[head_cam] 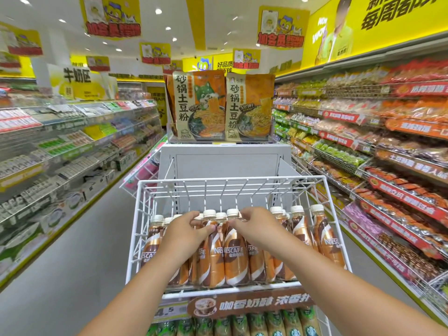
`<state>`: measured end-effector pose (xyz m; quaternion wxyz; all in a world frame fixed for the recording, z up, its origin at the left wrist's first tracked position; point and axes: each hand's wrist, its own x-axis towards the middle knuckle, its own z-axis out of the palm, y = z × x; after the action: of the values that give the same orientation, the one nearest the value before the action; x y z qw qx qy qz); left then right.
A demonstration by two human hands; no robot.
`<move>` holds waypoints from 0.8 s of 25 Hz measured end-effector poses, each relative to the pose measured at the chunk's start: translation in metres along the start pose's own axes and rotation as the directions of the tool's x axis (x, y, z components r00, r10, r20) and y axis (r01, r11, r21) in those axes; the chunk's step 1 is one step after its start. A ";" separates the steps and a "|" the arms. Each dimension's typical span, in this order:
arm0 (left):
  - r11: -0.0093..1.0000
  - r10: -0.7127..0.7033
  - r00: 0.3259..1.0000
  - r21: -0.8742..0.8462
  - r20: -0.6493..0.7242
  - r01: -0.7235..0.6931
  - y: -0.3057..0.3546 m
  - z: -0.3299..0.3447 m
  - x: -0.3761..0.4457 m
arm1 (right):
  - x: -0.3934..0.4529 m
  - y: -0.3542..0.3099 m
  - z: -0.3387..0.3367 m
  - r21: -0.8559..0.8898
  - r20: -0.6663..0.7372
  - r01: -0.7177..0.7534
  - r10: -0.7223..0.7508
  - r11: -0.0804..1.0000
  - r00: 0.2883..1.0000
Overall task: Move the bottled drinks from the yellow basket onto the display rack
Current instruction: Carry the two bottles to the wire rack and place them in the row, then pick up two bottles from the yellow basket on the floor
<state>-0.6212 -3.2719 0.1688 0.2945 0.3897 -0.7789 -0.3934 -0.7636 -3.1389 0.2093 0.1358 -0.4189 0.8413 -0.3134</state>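
Several brown Nescafe coffee bottles with white caps stand in the white wire shelf basket of the display rack. My left hand reaches in from the lower left, and its thumb and fingers hold the neck of a bottle near the middle. Beside it on the right, my right hand rests over the bottle tops, with its fingers curled on the necks of the middle bottles. The yellow basket is out of view.
Two orange noodle packets stand on top of the rack's grey back panel. Green-labelled bottles fill the tier below. Stocked shelves line the aisle on the left and on the right.
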 end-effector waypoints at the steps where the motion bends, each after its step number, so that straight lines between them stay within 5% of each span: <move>1: 1.000 0.020 1.000 0.015 -0.010 -0.020 0.001 0.000 -0.003 | -0.003 0.000 -0.004 0.001 -0.009 0.027 -0.027 1.000 1.000; 6: 0.954 0.130 0.990 0.277 -0.049 -0.112 0.000 0.002 -0.024 | -0.024 0.022 -0.008 -0.032 -0.042 0.216 -0.217 0.976 0.975; 11: 0.808 0.213 0.977 0.566 -0.026 -0.162 -0.005 0.018 -0.062 | -0.051 0.066 0.000 -0.258 -0.021 0.420 -0.439 0.870 0.898; 16: 0.584 0.273 0.962 0.793 0.006 -0.171 0.003 0.038 -0.106 | -0.078 0.105 0.003 -0.486 0.082 0.370 -0.380 0.792 0.921; 20: 0.544 0.261 0.965 0.822 0.027 -0.170 0.009 0.055 -0.139 | -0.108 0.125 -0.003 -0.517 0.070 0.318 -0.331 0.795 0.941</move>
<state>-0.5936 -3.1305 0.1266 0.1651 0.4013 -0.8982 0.0697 -0.7763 -2.9957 0.1275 -0.0486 -0.5738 0.8118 -0.0972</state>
